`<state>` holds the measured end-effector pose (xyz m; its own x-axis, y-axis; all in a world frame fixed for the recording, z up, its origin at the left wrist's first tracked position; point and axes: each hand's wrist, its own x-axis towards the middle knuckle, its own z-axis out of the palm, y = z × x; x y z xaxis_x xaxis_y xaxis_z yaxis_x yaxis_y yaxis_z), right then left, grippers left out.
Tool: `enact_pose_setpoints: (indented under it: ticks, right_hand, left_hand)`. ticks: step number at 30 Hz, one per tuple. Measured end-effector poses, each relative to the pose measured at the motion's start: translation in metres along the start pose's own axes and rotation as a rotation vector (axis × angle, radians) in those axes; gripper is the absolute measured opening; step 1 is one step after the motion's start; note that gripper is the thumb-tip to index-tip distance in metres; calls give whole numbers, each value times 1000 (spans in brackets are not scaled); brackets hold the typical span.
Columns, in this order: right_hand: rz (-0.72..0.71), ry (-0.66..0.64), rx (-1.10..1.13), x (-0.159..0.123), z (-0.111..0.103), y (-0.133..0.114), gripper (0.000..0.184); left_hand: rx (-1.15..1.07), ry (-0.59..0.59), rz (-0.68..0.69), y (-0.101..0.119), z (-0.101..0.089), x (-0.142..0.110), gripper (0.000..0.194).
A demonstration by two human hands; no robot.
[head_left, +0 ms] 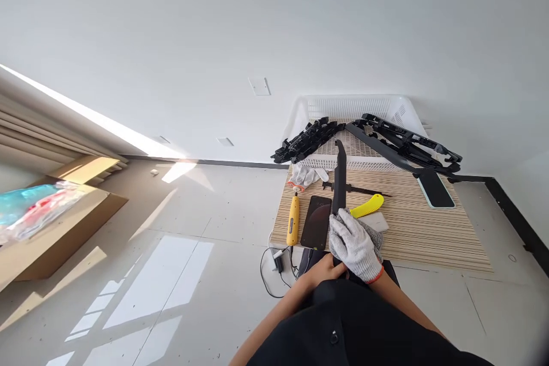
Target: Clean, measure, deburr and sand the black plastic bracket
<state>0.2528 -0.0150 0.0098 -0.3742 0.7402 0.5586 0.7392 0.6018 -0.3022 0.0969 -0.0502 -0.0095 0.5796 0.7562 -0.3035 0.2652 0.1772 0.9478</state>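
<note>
A long black plastic trim strip points away from me over the board, its lower end close to my body. My right hand, in a white knitted glove with an orange cuff, is closed on it. Bare, my left hand grips near the hidden lower end; its fingers are partly covered. Grey cloth shows beside the glove. Close by lie a yellow-handled tool, a white block, a black caliper, a dark phone and a yellow corded pen-shaped power tool.
A white plastic basket stands against the wall, with black plastic trim parts and more trim across its rim. Another glove and a phone lie on the slatted board. Cables hang left; a cardboard box sits farther left.
</note>
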Motion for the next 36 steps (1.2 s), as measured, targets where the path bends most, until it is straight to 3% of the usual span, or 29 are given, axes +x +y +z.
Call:
enact_pose_setpoints:
  ticks: [5, 11, 15, 22, 36]
  right_hand:
    - [42, 23, -76, 6, 4, -4, 46]
    - [0, -146, -79, 12, 2, 11, 56]
    - [-68, -192, -126, 23, -2, 27, 57]
    - [-236, -184, -161, 70, -13, 41, 48]
    - [-152, -161, -165, 160, -10, 73, 60]
  left_hand:
    - [-46, -81, -20, 3, -2, -2, 60]
    - [-214, -120, -66, -3, 0, -1, 64]
    - [-324, -108, -59, -8, 2, 4, 63]
    - [-399, -71, -74, -6, 4, 6, 60]
    - [-415, -33, -59, -8, 7, 6, 61]
